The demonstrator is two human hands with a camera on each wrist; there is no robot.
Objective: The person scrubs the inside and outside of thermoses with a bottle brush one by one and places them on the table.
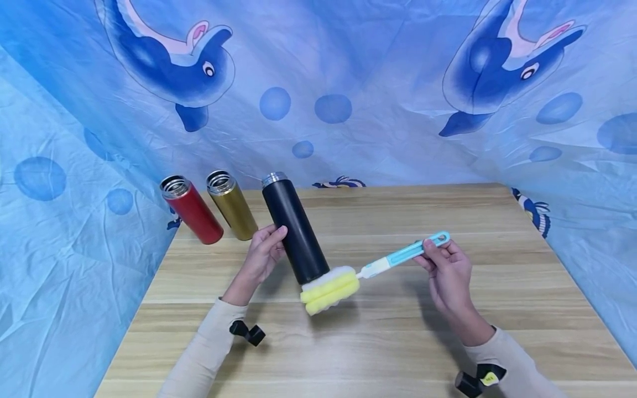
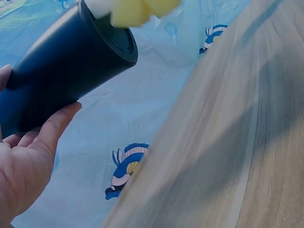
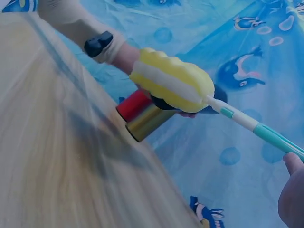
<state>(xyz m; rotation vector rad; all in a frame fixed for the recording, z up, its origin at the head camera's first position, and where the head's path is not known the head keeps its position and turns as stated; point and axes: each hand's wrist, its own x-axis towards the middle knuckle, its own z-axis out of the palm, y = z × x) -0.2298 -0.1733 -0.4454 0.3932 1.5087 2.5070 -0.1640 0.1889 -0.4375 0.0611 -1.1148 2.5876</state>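
My left hand [image 1: 262, 253] grips a black vacuum flask [image 1: 294, 226] around its middle, tilted above the table with its metal mouth pointing up and away. My right hand [image 1: 449, 272] pinches the turquoise and white handle of a bottle brush [image 1: 403, 254] near its looped end. The brush's yellow and white sponge head [image 1: 330, 290] lies at the base of the black flask; in the left wrist view the sponge [image 2: 137, 10] overlaps the flask's bottom [image 2: 111, 38]. In the right wrist view the sponge [image 3: 173, 80] hides most of the black flask.
A red flask [image 1: 193, 213] and a gold flask [image 1: 233, 207] stand lidless, side by side, at the table's back left. The wooden table [image 1: 398, 342] is bordered by a blue dolphin-print sheet [image 1: 378, 143] at the back and sides.
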